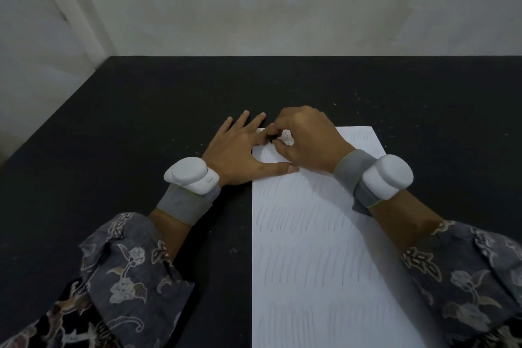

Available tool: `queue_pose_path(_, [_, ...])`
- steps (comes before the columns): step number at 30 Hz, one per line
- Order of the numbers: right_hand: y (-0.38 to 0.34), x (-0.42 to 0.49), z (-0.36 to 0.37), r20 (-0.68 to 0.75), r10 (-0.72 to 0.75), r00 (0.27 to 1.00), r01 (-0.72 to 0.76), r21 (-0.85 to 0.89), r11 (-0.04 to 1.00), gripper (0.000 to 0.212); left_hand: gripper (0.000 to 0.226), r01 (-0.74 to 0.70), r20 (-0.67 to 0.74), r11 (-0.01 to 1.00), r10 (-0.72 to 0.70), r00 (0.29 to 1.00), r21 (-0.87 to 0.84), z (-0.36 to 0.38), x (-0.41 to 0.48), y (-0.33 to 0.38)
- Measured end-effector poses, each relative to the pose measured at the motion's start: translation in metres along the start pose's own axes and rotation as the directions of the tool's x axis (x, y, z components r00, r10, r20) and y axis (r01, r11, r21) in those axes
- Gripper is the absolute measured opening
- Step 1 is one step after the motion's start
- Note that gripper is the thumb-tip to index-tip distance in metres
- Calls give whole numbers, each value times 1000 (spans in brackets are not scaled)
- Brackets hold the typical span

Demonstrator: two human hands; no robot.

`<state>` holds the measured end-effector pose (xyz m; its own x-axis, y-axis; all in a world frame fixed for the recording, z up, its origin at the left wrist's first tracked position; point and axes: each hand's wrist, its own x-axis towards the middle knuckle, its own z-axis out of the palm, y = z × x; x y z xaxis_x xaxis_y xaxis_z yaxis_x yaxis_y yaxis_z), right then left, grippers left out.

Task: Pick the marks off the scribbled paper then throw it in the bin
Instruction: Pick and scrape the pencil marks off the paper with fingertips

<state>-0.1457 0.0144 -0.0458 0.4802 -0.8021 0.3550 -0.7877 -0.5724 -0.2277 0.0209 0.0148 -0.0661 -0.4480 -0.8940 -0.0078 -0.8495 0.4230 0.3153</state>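
Head view. Item: scribbled paper (319, 248), one white sheet lying flat on the black bench (141, 127), its long side running away from the viewer, near edge out of frame. Rows of faint pencil strokes cover most of the sheet from the far end to the near end.

Right hand (306, 140): fingers curled at the sheet's far left corner, pinching a small white eraser (285, 135) with a dark tip against the paper.

Left hand (243, 150): flat and spread, thumb pressing the sheet's left edge, the other fingers straight, some of them on the bench; it holds nothing.

Progress, as judged: erasing is at its start. Only the far corner is under work; nearly all rows remain. Binning is not yet done, and no bin is in view.

Accessories: grey wristband with white device (192, 175) on each wrist; patterned sleeves.

Writing: no brand, label or legible text seen; the marks are strokes, not words.
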Motion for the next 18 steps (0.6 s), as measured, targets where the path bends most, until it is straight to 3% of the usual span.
queue_pose_path(5, [13,5,-1,-60,106,993,-111,-79,991,20,118,22,18,999,-23,1000,45,0,1,0])
queue_pose_path(10, [2,-1,0,-14,22,1000,-21,23,1000,17,111,2,7,1000,-2,1000,27,1,1,-1])
queue_pose_path(15, [17,4,-2,-66,130,989,-135,-73,988,22,119,23,12,998,-23,1000,53,1,1,0])
queue_pose_path(18, [6,0,-1,-38,61,997,-62,-27,998,21,115,4,2,999,-4,1000,36,2,1,-1])
